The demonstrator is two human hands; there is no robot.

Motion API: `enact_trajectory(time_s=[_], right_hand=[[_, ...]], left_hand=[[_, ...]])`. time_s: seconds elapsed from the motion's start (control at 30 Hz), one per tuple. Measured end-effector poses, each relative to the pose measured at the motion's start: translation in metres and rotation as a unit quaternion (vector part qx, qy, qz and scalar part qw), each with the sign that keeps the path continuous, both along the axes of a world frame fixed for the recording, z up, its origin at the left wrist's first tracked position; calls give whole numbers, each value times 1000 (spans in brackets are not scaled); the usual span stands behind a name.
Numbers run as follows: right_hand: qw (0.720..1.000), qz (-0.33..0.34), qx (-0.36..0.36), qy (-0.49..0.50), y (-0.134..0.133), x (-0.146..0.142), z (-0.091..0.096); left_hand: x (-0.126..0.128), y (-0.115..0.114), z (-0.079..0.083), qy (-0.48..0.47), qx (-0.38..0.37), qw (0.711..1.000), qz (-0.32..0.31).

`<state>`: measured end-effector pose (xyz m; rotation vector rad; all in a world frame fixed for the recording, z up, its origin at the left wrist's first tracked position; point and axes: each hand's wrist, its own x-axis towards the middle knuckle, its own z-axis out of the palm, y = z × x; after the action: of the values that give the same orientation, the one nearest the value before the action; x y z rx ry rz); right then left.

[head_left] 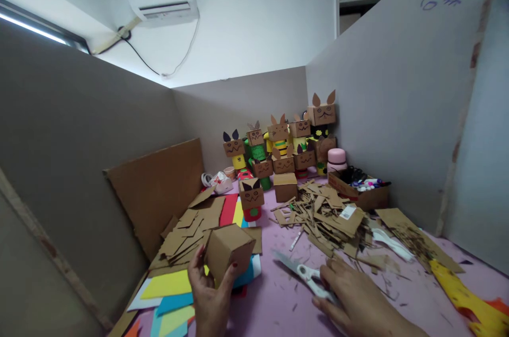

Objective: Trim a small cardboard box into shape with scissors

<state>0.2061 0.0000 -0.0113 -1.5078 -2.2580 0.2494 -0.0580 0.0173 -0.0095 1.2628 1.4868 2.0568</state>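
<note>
A small brown cardboard box (228, 252) is tilted in my left hand (210, 289), thumb on its near side and fingers at its left. To the right, low over the purple tabletop, my right hand (350, 294) has its fingers around the white handles of a pair of scissors (304, 273). The blades point up and left, toward the box, but apart from it. Part of the handles is hidden under my fingers. Beyond the box stands a cardboard figure (251, 199) with dark ears, a drawn face and a red base.
Cardboard scraps (326, 215) are heaped at right, beside a box of markers (366, 188) and a white tool (392, 244). Coloured paper (167, 286) and cardboard pieces (185, 236) lie at left. Several cardboard figures (278, 132), a closed box (285, 187) and a pink bottle (336, 159) stand behind.
</note>
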Motion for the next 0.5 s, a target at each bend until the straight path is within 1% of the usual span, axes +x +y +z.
enact_trajectory(time_s=[0.1,0.17,0.23,0.3,0.4,0.5], right_hand=[[1000,14,-25,-7,-2,3,3],[998,14,-45,-29,-3,5,5],[996,8,-66,-63,-2,4,4],[995,8,-71,-76,-1,2,0],[999,10,-30,-36,3,-1,-7],[999,-3,47,13,7,1,-12]], left_hand=[[1,0,2,1,6,1000,1],[1,0,2,-2,4,1000,-1],[2,-1,2,-1,4,1000,-5],[2,-1,2,2,5,1000,-6],[3,-2,3,-3,8,1000,1],[3,-1,6,-14,26,999,13]])
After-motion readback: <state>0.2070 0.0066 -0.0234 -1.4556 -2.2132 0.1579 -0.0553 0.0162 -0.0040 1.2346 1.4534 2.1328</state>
